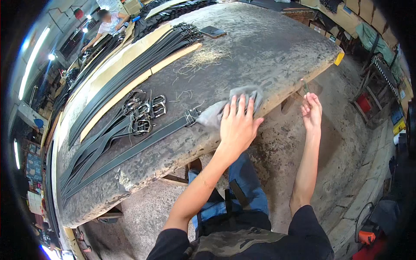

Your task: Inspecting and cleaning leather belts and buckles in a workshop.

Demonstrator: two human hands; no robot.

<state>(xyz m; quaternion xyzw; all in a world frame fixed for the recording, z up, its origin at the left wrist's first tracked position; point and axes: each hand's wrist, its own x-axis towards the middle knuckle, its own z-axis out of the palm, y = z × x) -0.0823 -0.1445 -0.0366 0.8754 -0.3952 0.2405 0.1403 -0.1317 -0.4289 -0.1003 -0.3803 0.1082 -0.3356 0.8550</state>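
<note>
My left hand (239,125) lies flat over a crumpled grey cloth (246,92) near the table's edge, fingers slightly spread. From the cloth's left side runs a black stitched belt (143,155); its end by the cloth is bound with pale thread, and anything under the cloth is hidden. Raised beyond the table edge, my right hand (312,109) pinches a thin green stick-like item (305,86) with a reddish tip, too small to identify. Left of the cloth, several black belts with metal buckles (143,126) lie in a pile.
A long bundle of black straps (130,76) rests on cardboard strips (175,58) across the worn dark table (266,48). Loose pale thread ends (206,58) and a smartphone (213,32) lie farther back. Another person (112,24) works at the far left.
</note>
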